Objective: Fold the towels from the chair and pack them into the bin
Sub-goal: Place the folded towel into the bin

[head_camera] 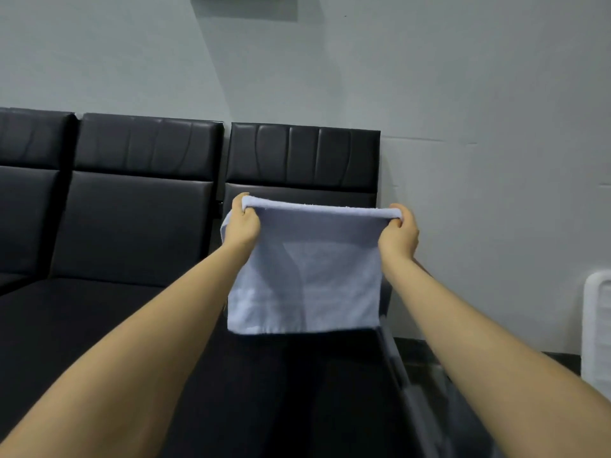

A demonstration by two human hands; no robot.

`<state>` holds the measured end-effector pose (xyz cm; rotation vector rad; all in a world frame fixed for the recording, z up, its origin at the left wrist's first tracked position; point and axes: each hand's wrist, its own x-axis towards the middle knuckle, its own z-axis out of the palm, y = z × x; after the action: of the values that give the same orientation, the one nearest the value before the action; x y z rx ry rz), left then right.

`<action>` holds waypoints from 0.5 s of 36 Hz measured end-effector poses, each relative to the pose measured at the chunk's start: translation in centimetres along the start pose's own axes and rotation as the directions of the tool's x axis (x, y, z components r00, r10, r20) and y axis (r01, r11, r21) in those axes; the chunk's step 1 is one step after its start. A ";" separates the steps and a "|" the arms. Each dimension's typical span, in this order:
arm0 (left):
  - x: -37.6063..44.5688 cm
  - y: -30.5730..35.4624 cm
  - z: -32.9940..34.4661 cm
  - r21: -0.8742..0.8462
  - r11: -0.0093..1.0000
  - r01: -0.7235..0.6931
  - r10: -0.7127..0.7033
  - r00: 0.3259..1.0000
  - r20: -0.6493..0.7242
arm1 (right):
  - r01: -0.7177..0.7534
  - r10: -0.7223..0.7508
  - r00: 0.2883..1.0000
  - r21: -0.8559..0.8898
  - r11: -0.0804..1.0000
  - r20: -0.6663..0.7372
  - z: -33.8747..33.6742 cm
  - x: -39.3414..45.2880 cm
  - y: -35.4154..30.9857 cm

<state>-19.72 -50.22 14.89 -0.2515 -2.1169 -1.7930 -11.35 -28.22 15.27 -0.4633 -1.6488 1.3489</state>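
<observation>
A pale blue-white towel [307,272] hangs doubled over in the air above the black chair seat [297,391]. My left hand [243,223] grips its upper left corner and my right hand [398,234] grips its upper right corner, stretching the folded top edge straight between them. The towel's lower edge hangs free just above the seat. At the right edge, part of a white slotted bin [596,328] shows; its inside is hidden.
A row of black padded chairs [132,226] runs to the left against a pale grey wall [463,94]. A metal armrest or frame [396,361] runs along the right side of the seat, with dark floor between it and the bin.
</observation>
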 end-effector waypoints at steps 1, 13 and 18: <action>-0.2 0.1 0.0 -0.009 1.000 -0.020 0.019 1.000 -0.021 | 0.022 -0.022 1.000 0.005 1.000 0.014 0.0 -0.1 0.0; -6.8 -5.1 -2.3 0.503 0.864 -0.016 0.089 0.988 -0.122 | -0.018 0.033 0.995 -0.168 0.986 0.091 -3.1 -5.8 4.5; -9.7 -6.9 -3.2 0.562 0.825 -0.061 0.144 0.984 -0.104 | -0.073 0.085 0.996 -0.265 0.961 0.035 -4.3 -8.2 5.6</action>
<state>-12.79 -53.75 5.36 -0.0760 -2.3555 -1.0257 -5.15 -30.19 6.69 -0.6641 -1.8761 1.2087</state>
